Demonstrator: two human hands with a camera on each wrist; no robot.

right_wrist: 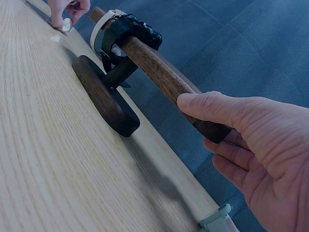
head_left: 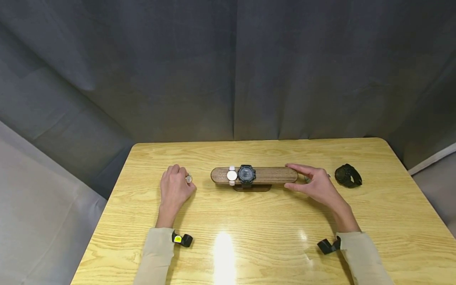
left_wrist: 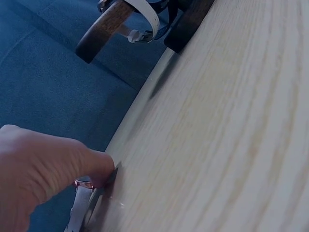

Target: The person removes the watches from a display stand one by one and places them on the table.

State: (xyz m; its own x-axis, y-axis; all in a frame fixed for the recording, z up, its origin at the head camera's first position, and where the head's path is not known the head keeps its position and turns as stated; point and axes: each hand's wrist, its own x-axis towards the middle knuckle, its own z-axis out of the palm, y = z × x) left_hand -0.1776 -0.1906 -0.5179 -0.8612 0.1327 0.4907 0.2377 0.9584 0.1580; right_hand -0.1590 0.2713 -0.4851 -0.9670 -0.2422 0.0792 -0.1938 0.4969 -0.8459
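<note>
A dark wooden watch stand (head_left: pixel 272 175) has a long horizontal bar on a short post and an oval base (right_wrist: pixel 104 99). Near the bar's left end hangs a white-strapped watch (head_left: pixel 232 175). Beside it, a chunky black digital watch (head_left: pixel 246 173) is strapped round the bar. My right hand (head_left: pixel 317 184) grips the bar's right end, thumb on the near side and fingers on the far side. Left of the stand, my left hand (head_left: pixel 175 185) pinches a small round-faced watch (head_left: pixel 189 179) close to the tabletop; its pale strap (left_wrist: pixel 79 208) shows below the fingers.
Another black watch (head_left: pixel 347 175) lies on the table to the right of my right hand. A pale green item (right_wrist: pixel 217 220), mostly hidden in the head view, lies beneath that hand. Dark curtains (head_left: pixel 228 71) hang behind the wood-grain table (head_left: pixel 267 237).
</note>
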